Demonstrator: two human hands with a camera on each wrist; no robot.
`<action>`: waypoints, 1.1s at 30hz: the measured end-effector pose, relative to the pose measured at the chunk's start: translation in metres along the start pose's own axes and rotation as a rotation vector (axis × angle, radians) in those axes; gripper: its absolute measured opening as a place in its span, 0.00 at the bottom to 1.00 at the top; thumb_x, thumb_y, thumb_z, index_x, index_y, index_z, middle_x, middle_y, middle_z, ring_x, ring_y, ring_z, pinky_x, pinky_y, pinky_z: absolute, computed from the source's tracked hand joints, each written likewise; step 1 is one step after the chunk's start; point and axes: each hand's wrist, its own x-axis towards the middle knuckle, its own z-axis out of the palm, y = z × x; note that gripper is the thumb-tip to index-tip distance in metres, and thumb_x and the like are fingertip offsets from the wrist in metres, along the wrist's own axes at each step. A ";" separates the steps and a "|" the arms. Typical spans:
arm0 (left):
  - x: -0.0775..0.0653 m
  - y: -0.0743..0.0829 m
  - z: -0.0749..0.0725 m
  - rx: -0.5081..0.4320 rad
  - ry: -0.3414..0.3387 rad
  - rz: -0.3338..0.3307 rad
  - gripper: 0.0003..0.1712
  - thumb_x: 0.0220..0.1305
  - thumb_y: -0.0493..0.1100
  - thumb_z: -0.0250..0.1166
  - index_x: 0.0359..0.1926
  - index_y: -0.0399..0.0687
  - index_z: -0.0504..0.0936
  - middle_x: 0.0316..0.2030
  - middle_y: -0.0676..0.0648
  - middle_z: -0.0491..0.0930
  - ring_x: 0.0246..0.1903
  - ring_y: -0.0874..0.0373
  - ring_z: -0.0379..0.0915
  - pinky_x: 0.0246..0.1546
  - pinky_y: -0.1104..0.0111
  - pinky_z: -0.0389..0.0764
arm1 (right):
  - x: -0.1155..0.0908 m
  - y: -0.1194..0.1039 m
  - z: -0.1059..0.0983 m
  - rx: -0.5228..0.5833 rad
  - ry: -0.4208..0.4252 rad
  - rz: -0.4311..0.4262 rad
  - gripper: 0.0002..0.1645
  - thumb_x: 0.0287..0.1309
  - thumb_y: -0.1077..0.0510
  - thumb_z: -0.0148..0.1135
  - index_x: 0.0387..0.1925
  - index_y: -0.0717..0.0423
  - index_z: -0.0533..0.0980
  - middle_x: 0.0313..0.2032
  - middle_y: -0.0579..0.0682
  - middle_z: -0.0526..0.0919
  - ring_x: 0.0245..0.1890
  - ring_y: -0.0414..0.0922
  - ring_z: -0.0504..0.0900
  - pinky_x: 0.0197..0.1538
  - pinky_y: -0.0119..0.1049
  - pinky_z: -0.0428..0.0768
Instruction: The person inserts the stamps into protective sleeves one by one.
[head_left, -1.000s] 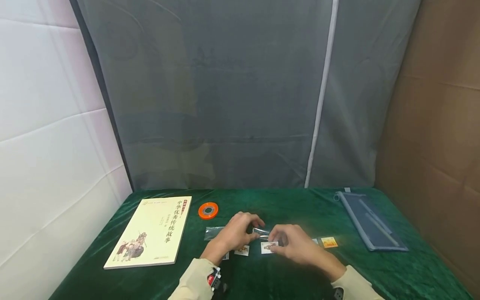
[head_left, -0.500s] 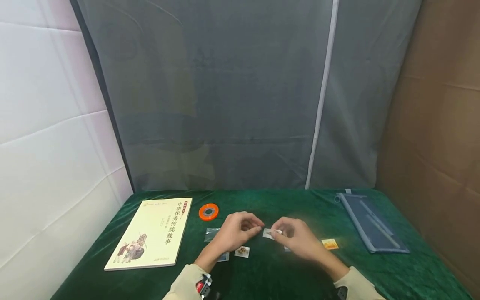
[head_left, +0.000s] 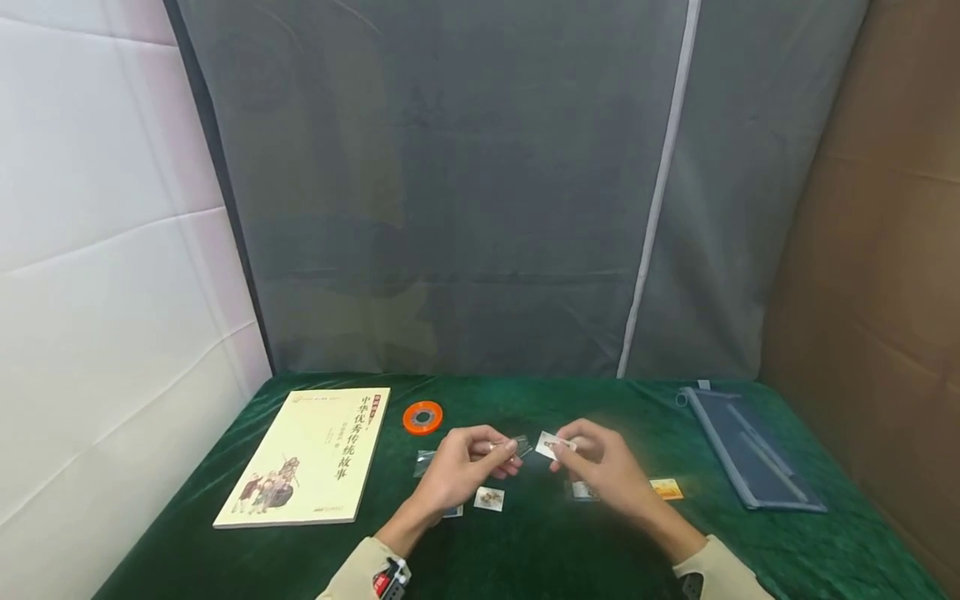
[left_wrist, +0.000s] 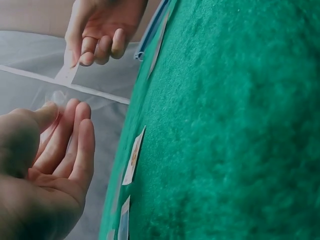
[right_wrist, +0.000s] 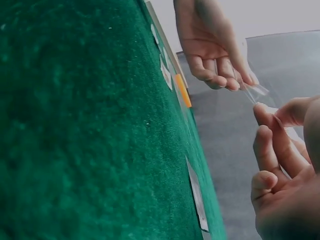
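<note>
In the head view my left hand (head_left: 467, 460) pinches a small clear plastic sleeve (head_left: 523, 447) between thumb and fingers. Facing it, my right hand (head_left: 606, 461) pinches a small white stamp (head_left: 548, 444) with a picture on it. Sleeve and stamp are held close together above the cloth, as the right wrist view also shows with the clear sleeve (right_wrist: 258, 90) near the right fingertips. A picture stamp (head_left: 489, 499) lies below the left hand, and a bluish stamp (head_left: 453, 512) is partly hidden by that wrist. Under the right hand lies another small stamp (head_left: 582, 492).
A green velvet cloth (head_left: 517, 558) covers the table. On the left lie a cream book (head_left: 307, 458) and an orange tape roll (head_left: 423, 417). Another clear sleeve (head_left: 423, 461) sits beside the left hand. To the right are a yellow stamp (head_left: 666, 489) and a blue zip pouch (head_left: 753, 450).
My right hand has lifted the white stamp up and away from the cloth. My left hand has raised the clear sleeve to face it, and the stamp under the right hand has come into view.
</note>
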 end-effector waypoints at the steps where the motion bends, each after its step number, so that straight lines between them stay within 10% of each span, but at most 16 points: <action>1: 0.000 0.000 0.001 -0.010 -0.006 0.004 0.14 0.78 0.47 0.68 0.51 0.39 0.88 0.41 0.41 0.94 0.41 0.49 0.93 0.44 0.60 0.92 | 0.000 -0.001 -0.001 0.007 0.017 0.007 0.10 0.76 0.52 0.67 0.50 0.53 0.82 0.36 0.55 0.93 0.28 0.48 0.84 0.32 0.40 0.84; 33: 0.003 -0.002 0.012 -0.064 0.000 -0.027 0.18 0.78 0.45 0.68 0.51 0.30 0.86 0.37 0.45 0.95 0.38 0.54 0.93 0.42 0.62 0.92 | 0.000 0.000 -0.005 0.000 0.080 0.000 0.09 0.76 0.49 0.67 0.49 0.48 0.83 0.35 0.53 0.93 0.25 0.43 0.82 0.32 0.37 0.81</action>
